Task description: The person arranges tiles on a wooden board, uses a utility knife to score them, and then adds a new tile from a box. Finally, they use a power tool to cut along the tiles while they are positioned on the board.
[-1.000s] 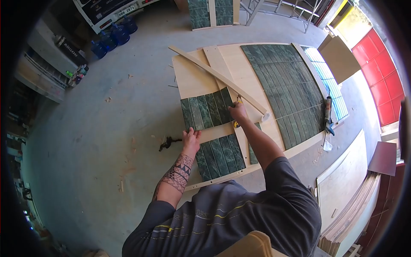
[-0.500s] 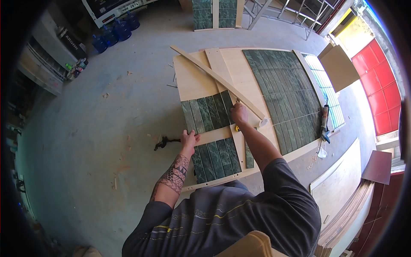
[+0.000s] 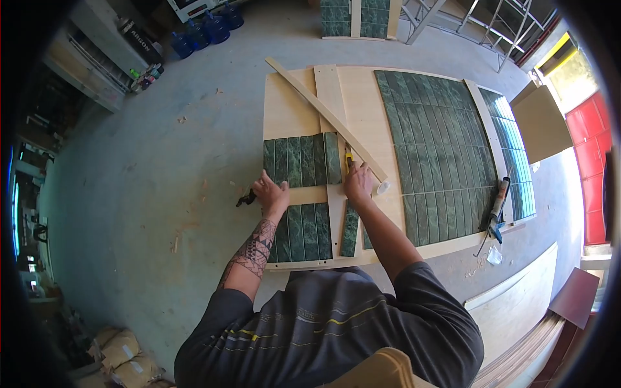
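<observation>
My left hand point(image 3: 270, 194) rests at the lower left corner of the upper green tile sheet point(image 3: 301, 160), fingers apart. Beside that sheet's lower right corner is my right hand point(image 3: 358, 182), its fingers bent downward; what lies under them is hidden. Just beyond its fingers lies a small yellow and black tool point(image 3: 349, 157), too small to name surely. A bare wood strip point(image 3: 307, 195) separates the upper sheet from a lower green tile sheet point(image 3: 301, 233). One narrow green tile piece point(image 3: 349, 233) lies below my right hand.
A long wooden batten point(image 3: 323, 115) crosses the pale panel point(image 3: 284, 107) diagonally. Larger green tiling point(image 3: 443, 155) covers the right side, with a caulking gun point(image 3: 498, 210) near its edge. A white cap-like piece point(image 3: 383, 187) sits by my right hand. Blue water jugs point(image 3: 213, 27) stand behind.
The camera view has shifted. My right hand has come back toward me along the upper sheet's right edge, and the yellow tool now shows beyond it. My left hand stays at the sheet's left corner.
</observation>
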A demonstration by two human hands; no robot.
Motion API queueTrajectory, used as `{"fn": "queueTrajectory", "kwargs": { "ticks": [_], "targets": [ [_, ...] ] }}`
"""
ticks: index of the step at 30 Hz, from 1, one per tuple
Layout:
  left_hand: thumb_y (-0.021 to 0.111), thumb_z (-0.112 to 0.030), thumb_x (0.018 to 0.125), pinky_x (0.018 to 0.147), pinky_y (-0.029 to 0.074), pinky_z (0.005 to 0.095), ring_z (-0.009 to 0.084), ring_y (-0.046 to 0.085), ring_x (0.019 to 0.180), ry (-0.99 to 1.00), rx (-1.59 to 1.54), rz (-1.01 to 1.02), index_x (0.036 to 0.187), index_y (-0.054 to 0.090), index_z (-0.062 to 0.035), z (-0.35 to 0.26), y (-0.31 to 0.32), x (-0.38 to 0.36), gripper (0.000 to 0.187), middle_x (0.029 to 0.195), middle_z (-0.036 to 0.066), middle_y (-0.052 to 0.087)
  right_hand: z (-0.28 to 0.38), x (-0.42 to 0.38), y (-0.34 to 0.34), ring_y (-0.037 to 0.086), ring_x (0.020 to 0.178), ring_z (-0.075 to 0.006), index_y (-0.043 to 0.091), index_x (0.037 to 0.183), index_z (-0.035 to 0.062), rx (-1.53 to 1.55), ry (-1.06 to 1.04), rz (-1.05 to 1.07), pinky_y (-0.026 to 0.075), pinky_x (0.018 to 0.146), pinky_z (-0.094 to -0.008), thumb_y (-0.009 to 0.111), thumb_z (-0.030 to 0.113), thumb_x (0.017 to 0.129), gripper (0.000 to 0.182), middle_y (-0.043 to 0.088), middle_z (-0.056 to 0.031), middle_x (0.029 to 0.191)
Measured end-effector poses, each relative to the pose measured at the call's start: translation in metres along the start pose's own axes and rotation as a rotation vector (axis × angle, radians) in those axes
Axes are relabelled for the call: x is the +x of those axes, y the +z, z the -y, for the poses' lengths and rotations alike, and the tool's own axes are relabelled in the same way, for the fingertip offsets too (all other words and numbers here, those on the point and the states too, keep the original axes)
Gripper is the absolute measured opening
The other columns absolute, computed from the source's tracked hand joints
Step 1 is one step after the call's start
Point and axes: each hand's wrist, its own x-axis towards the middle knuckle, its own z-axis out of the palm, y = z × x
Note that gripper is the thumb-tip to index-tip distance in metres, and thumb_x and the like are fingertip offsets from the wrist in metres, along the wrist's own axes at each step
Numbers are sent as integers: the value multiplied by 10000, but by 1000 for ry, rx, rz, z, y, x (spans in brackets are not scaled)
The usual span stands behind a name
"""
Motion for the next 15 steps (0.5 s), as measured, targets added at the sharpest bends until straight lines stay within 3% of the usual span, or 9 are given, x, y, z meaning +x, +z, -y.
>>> {"fn": "queueTrajectory", "kwargs": {
  "ticks": [2,4,6,8,10,12,15],
  "targets": [
    [719,-260,911,986,503,492,430,608,1087,277,-259,-76,1302,576,13,-31,7,-22,498,1093,242,622,-9,-2,10,656,996,-457,593,1196,39,19,39,41,544,852,-530,522,139,1004,228,636,-255,1120],
    [692,-234,939,932,531,451,387,637,1075,329,-490,314,1284,588,-26,-64,18,-41,416,1141,223,631,-16,3,17,658,1018,-451,586,1211,33,94,67,84,545,859,-523,563,154,981,261,642,-252,1122],
    [626,-175,974,858,563,446,364,688,977,463,-476,355,1232,631,-18,-90,41,-61,301,1037,185,696,-17,8,13,659,1040,-446,580,1227,28,159,96,126,546,866,-515,605,170,958,305,648,-249,1125],
    [589,-148,986,831,573,442,354,701,954,408,-515,364,1215,641,-14,-117,46,-73,270,1035,184,709,-15,12,2,692,1056,-418,623,1128,-8,186,168,214,558,876,-499,754,177,821,382,701,-272,1089],
    [552,-120,997,804,583,438,344,714,932,354,-558,375,1199,650,-10,-128,55,-78,250,1034,182,721,-27,16,1,708,1027,-406,651,1111,-13,283,112,231,565,862,-495,780,222,805,407,718,-270,1050],
    [500,-94,1010,768,592,412,298,715,883,86,-880,518,1292,600,-16,-125,77,-72,309,1080,175,706,-31,21,0,724,999,-393,679,1094,-19,382,55,243,572,848,-491,806,267,789,436,734,-268,1010],
    [508,-102,1005,801,585,379,239,695,910,-81,-1104,639,1378,518,-21,-137,43,-74,382,1122,150,672,-25,22,-17,740,921,-386,712,1076,-34,424,29,336,576,817,-494,803,311,816,442,744,-255,931]
  ]
}}
